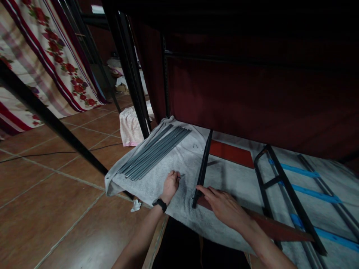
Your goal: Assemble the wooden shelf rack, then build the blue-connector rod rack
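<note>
My left hand (171, 185), with a black watch on its wrist, pinches a small thin metal piece (182, 176), perhaps a screw, just above the grey blanket (179, 218). To its right, my right hand (224, 206) has its fingertips over the near end of a black metal bar (202, 168); the thumb's contact is hard to see. The bar lies lengthwise away from me. Beneath the right hand runs a dark red panel (276, 226); another, brighter red panel (231, 153) lies beyond. Several grey metal rods (157, 151) lie side by side left of the bar.
Small metal pieces (195, 146) rest near the rods' far end. A black tube frame (288, 190) and grey bars with blue strips (316, 194) lie at right. Black posts (131, 74) stand left, beside the tiled floor (56, 209). A dark red curtain (252, 97) hangs behind.
</note>
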The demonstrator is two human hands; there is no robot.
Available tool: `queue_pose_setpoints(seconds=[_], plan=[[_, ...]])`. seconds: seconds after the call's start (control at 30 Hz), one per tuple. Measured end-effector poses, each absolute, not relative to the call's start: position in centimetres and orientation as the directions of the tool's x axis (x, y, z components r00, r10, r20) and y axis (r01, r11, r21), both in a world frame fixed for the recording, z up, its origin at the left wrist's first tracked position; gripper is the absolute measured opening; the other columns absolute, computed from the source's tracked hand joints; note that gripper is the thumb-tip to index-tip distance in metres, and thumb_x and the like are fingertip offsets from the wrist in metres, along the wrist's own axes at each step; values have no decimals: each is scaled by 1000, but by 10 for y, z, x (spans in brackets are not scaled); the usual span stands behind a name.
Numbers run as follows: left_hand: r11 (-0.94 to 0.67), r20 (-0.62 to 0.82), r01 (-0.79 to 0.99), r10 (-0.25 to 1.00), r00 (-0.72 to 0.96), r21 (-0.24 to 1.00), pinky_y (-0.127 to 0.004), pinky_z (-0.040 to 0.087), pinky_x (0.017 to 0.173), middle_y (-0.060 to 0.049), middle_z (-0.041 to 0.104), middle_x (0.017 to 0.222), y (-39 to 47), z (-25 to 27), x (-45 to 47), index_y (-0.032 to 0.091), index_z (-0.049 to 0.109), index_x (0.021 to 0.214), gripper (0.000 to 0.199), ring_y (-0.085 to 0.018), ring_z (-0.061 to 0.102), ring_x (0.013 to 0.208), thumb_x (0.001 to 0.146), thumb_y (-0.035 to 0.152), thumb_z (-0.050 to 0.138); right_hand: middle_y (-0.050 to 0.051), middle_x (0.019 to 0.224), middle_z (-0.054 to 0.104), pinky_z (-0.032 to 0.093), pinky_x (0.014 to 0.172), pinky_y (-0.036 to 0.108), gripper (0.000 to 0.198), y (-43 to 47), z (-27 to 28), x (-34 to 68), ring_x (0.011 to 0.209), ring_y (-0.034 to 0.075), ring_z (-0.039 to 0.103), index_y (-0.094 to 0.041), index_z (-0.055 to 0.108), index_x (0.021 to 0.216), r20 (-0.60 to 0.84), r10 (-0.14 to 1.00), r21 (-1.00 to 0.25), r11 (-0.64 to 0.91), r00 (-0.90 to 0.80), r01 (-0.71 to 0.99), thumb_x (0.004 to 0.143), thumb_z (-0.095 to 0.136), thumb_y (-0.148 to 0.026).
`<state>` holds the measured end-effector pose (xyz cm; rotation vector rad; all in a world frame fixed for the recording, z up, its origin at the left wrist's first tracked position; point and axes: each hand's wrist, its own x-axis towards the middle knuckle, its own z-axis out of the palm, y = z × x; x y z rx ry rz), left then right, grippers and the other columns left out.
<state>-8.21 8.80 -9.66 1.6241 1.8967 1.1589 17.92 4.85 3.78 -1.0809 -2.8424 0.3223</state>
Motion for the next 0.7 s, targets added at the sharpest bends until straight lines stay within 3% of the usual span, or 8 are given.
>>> queue_pose_setpoints(seconds=[0.1,0.17,0.3,0.37,0.57,0.7], plan=[[36,189,555,920,-343,831,-29,46,69,-1,58,74,82,-86,-82,18,57,79,8,-16,54,70,78,13,51,6,128,65,54,88,35,56,49,39,178,103,21,68,-32,30,153,-1,671,-225,722,-741,654,99,31,-15],[60,118,413,913,-392,909,-26,42,60,3,55,64,69,-75,-79,19,55,79,6,-14,51,59,77,16,50,7,129,64,53,89,35,57,49,39,178,104,20,67,-32,29,153,-5,669,-229,722,-743,652,99,31,-15],[30,-44,-70,976,-213,997,-23,40,54,4,56,62,31,-48,-60,18,57,86,13,-11,51,54,74,21,53,6,127,65,53,90,37,58,50,40,178,105,21,67,-32,24,155,-24,668,-250,716,-743,652,100,29,-16],[24,-53,-178,986,-161,984,-22,39,55,4,57,63,16,-37,-50,17,58,88,15,-10,50,54,75,24,57,6,125,66,53,90,37,58,50,41,178,104,21,67,-32,23,155,-29,668,-255,714,-743,652,100,28,-16],[10,-52,-247,985,-163,969,-21,36,51,4,57,62,9,-26,-33,18,56,84,19,-8,47,51,75,32,64,7,126,65,52,92,37,57,49,38,179,105,20,67,-32,25,155,-15,664,-262,718,-747,644,100,29,-19],[-34,21,-112,992,-122,993,-21,36,54,4,55,63,8,-22,-32,18,59,87,13,-9,47,56,78,28,62,7,128,65,52,95,37,56,48,37,179,109,20,66,-32,26,155,-18,670,-288,707,-742,646,100,30,-20]])
